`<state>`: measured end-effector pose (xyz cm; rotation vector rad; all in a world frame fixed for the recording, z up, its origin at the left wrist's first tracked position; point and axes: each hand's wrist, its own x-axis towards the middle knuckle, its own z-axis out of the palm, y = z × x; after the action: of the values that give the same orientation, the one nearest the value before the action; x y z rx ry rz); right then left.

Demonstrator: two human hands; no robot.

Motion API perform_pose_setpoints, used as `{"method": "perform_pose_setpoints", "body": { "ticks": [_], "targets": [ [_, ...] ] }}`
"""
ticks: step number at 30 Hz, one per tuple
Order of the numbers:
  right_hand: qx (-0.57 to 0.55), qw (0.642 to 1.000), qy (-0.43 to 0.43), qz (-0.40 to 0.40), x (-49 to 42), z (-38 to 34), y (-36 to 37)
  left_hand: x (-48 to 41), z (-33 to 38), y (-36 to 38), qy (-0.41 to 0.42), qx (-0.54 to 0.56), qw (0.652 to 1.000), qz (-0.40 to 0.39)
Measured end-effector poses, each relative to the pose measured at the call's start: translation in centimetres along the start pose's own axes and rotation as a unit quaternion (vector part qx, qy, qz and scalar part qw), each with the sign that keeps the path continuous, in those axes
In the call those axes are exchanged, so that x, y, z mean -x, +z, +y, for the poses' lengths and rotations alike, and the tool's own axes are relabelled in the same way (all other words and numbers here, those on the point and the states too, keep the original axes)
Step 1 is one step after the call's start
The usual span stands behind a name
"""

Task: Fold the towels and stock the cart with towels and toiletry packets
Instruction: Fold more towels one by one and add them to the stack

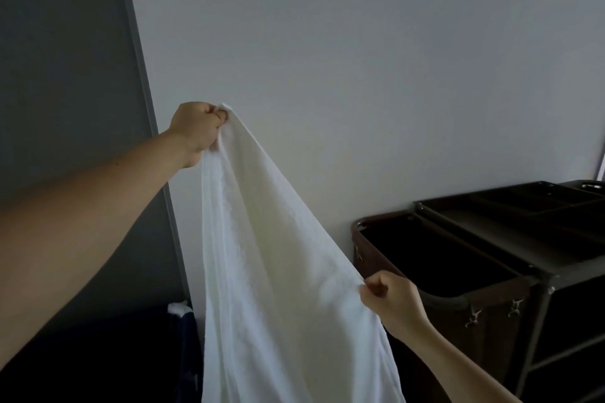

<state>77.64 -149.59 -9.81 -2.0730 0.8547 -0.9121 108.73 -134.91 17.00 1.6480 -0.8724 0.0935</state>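
Left grip: The left hand (196,129), raised high at the far left, is clenched round one top corner of the towel (271,255), with the cloth bunched under thumb and curled fingers.
Right grip: The right hand (388,299), lower and nearer, pinches the opposite edge between thumb and curled fingers.
Towel: White and unfolded, it is held in the air between the two hands, its top edge sloping down from left to right. The rest hangs in long folds past the bottom of the frame, so its lower end is unseen.
Cart: The dark cart (537,271) stands at right against the wall (360,59). Its open brown bag (458,299) is just right of the hanging cloth, and a divided tray (523,203) sits on top. No towels or packets show on it.
Lower left: A dark shape (98,353) has a scrap of white cloth (178,307) at its edge; what it is cannot be told.
Risk, skew: With the hands at unequal heights, corners brought together now would likely give a crooked fold.
Risk, slip: The right pinch takes little cloth, and the hanging weight could pull it free.
Risk, soiling: The unseen lower end may drag below or swing into the open bag.
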Motion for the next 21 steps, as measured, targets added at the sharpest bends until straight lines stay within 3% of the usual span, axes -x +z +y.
{"method": "perform_pose_setpoints", "body": {
  "ticks": [4,10,14,16,18,21],
  "targets": [
    [-0.025,0.999,0.013,0.034,-0.4,0.5,-0.1,-0.5,-1.5,-0.9,-0.019,-0.004,1.000,0.020],
    [0.042,0.999,0.005,0.005,-1.0,0.4,0.3,-1.1,-3.4,-2.1,-0.050,-0.004,0.998,0.043],
    [-0.021,0.995,0.016,0.097,-2.5,-2.1,-1.3,0.0,-5.0,-3.0,-0.033,-0.116,0.989,0.081],
    [-0.065,0.988,-0.025,0.140,-3.7,-5.2,-2.7,1.4,-5.4,-2.8,-0.062,-0.147,0.984,0.078],
    [-0.065,0.988,-0.090,0.111,-4.8,-9.1,-3.8,3.2,-5.4,-1.5,-0.079,-0.148,0.985,0.048],
    [0.021,0.987,-0.159,-0.022,-5.7,-14.1,-3.7,6.3,-4.5,1.4,-0.019,-0.082,0.996,-0.031]
  ]
}}
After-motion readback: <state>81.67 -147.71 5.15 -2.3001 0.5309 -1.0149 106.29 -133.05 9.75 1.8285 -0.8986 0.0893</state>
